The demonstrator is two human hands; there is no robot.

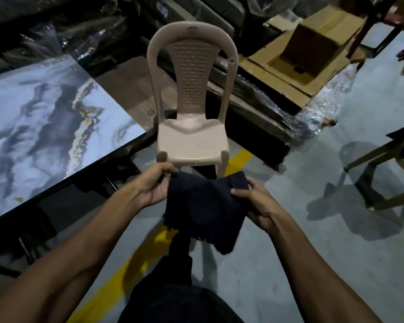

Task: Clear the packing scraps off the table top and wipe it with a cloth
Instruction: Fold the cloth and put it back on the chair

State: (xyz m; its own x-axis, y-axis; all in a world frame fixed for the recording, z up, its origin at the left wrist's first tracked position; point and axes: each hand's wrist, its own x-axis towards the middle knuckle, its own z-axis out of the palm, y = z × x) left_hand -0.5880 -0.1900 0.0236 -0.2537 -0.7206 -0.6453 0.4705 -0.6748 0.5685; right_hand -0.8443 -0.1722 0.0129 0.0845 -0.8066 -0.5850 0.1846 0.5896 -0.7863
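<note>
**Cloth held ready, marbled surface waiting to the left**

Nearest the camera, two bare forearms reach forward and meet at a dark cloth [204, 206] held in the air between them. The left hand [151, 186] pinches the cloth's upper left corner, fingers curled over the edge; the right hand [258, 206] grips the opposite side, thumb on top and fingers closed beneath. Held by both sides this way, the cloth hangs in loose folds with a frayed lower edge, which suggests it is being opened out or refolded into a pad before wiping.

The cloth is well apart from the marbled surface [44, 127], which lies to the left. The part in view looks almost free of scraps, apart from a small yellowish fleck near its front edge. An empty beige plastic chair [191, 127] stands just ahead, on the grey floor [324, 241].
</note>
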